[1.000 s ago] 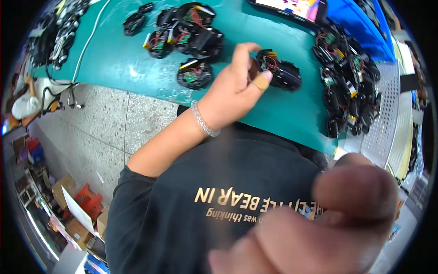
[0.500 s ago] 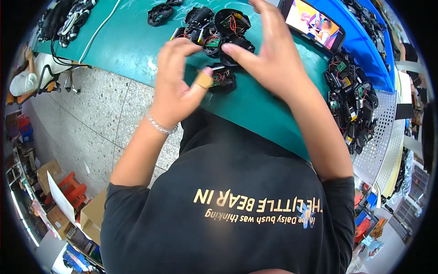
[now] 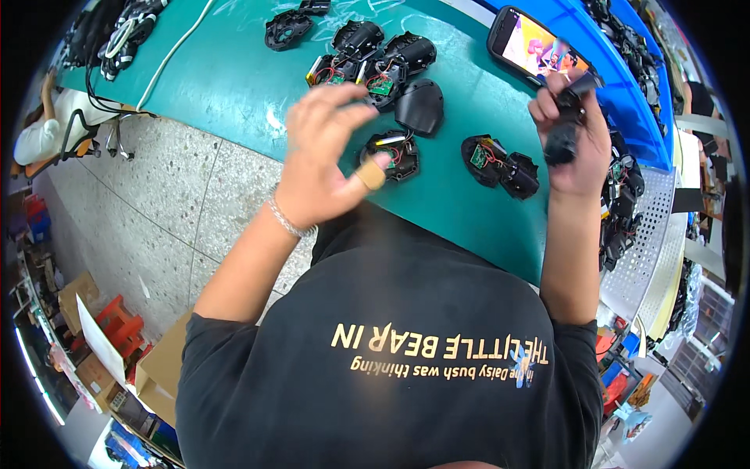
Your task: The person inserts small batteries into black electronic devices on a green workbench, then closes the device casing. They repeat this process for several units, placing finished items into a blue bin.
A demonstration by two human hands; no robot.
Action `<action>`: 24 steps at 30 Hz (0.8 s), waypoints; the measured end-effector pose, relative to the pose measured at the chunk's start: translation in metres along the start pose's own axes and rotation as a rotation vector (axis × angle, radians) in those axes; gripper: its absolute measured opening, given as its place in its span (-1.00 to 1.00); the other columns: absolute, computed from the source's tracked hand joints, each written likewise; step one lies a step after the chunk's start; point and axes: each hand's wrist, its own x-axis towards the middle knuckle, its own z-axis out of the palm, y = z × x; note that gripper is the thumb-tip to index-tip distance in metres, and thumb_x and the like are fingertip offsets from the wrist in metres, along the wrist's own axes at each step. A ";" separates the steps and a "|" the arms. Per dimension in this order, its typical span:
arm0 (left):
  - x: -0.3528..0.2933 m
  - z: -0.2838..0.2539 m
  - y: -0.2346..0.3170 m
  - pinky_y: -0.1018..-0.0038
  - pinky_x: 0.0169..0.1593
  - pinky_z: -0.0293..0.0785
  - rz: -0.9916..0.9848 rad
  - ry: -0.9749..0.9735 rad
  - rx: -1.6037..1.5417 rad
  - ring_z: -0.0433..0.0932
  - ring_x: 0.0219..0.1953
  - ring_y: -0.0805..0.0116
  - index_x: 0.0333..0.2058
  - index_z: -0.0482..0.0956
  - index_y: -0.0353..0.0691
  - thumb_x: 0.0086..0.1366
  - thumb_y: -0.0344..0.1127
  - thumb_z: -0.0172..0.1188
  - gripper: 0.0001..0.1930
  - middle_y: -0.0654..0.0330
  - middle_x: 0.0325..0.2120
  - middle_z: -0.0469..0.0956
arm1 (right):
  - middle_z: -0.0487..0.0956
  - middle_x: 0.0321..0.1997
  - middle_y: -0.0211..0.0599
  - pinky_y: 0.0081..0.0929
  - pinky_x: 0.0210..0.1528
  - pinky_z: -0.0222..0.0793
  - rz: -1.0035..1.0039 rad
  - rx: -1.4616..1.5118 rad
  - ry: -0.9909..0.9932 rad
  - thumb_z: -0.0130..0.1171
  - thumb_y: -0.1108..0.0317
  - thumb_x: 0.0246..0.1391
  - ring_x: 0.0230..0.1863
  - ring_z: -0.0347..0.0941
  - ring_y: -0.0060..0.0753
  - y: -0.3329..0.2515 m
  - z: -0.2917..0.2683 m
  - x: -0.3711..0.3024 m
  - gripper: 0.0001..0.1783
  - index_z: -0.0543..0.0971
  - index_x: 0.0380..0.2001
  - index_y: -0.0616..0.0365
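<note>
My left hand (image 3: 324,148), blurred, hovers beside several opened black mouse housings with its fingers apart and a tan band around the thumb. Green circuit boards (image 3: 380,84) and red wires show inside these housings. One opened half (image 3: 394,156) lies close to the left thumb, and a smooth black mouse shell (image 3: 420,107) sits just beyond it. My right hand (image 3: 582,160) is raised near the phone, fingers curled around a black mouse housing (image 3: 561,144), smeared by motion. Between the hands, another opened mouse housing (image 3: 500,166) rests on the green table (image 3: 461,219).
A phone (image 3: 539,47) playing a video leans by a blue bin (image 3: 644,117) of black parts. More opened housings (image 3: 621,227) are piled at the right edge, beside a perforated metal tray (image 3: 652,211). Black cables (image 3: 125,35) and a white cord (image 3: 172,51) lie at the left.
My right hand has moved right, from the cluster to near the phone, and now holds a black housing. An opened housing now lies mid-table. My left hand has shifted slightly right.
</note>
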 end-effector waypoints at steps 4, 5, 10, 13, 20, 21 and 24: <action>0.012 -0.004 -0.021 0.18 0.14 0.06 -0.069 0.077 0.246 0.27 0.13 -0.02 -0.04 0.41 -0.24 0.07 -0.08 0.20 -0.49 0.05 -0.02 0.43 | 0.43 -0.23 -0.14 -0.48 -0.31 0.14 0.067 0.159 0.033 -0.14 0.21 0.28 -0.41 0.26 -0.40 -0.001 -0.009 -0.026 -0.69 0.43 -0.09 0.17; 0.012 -0.003 -0.025 0.18 0.15 0.05 -0.100 0.053 0.275 0.27 0.14 -0.01 -0.05 0.42 -0.25 0.08 -0.09 0.19 -0.50 0.05 -0.04 0.45 | 0.42 -0.23 -0.14 -0.47 -0.29 0.15 0.068 0.160 0.050 -0.14 0.21 0.28 -0.41 0.26 -0.40 0.000 -0.012 -0.031 -0.69 0.43 -0.08 0.17; 0.015 -0.007 -0.023 0.17 0.20 -0.01 -0.147 -0.009 0.155 0.24 0.17 0.02 -0.05 0.43 -0.25 0.14 -0.14 0.14 -0.56 0.07 -0.06 0.48 | 0.40 -0.25 -0.16 -0.47 -0.30 0.17 0.074 0.168 0.102 -0.13 0.21 0.28 -0.41 0.27 -0.38 0.004 -0.022 -0.043 -0.70 0.43 -0.08 0.16; 0.022 -0.005 -0.017 0.11 0.24 -0.10 -0.047 0.017 0.233 0.23 0.19 0.02 -0.06 0.45 -0.22 0.15 -0.13 0.13 -0.58 0.11 -0.05 0.49 | 0.40 -0.26 -0.16 -0.49 -0.31 0.18 0.073 0.152 0.125 -0.14 0.21 0.28 -0.41 0.28 -0.38 0.008 -0.023 -0.046 -0.70 0.42 -0.08 0.15; 0.031 -0.008 -0.025 -0.02 0.28 -0.28 -0.042 -0.072 0.301 0.19 0.23 0.03 -0.08 0.49 -0.14 0.17 -0.17 0.08 -0.66 0.19 -0.08 0.53 | 0.36 -0.26 -0.21 -0.53 -0.32 0.15 0.089 0.122 0.080 -0.20 0.23 0.30 -0.41 0.27 -0.44 0.011 -0.024 -0.051 -0.69 0.37 -0.03 0.16; 0.031 -0.009 -0.026 -0.02 0.27 -0.27 -0.058 -0.050 0.287 0.20 0.23 0.03 -0.09 0.49 -0.14 0.18 -0.17 0.08 -0.67 0.19 -0.09 0.53 | 0.35 -0.25 -0.21 -0.52 -0.30 0.13 0.086 0.120 0.069 -0.22 0.24 0.30 -0.41 0.24 -0.46 0.011 -0.025 -0.052 -0.67 0.35 0.00 0.18; 0.035 -0.006 -0.013 0.06 0.28 -0.22 0.064 -0.064 0.178 0.21 0.23 0.06 -0.09 0.49 -0.12 0.16 -0.20 0.09 -0.67 0.20 -0.03 0.50 | 0.35 -0.25 -0.21 -0.52 -0.30 0.13 0.090 0.153 0.071 -0.22 0.24 0.30 -0.41 0.24 -0.46 0.012 -0.027 -0.052 -0.67 0.33 0.00 0.19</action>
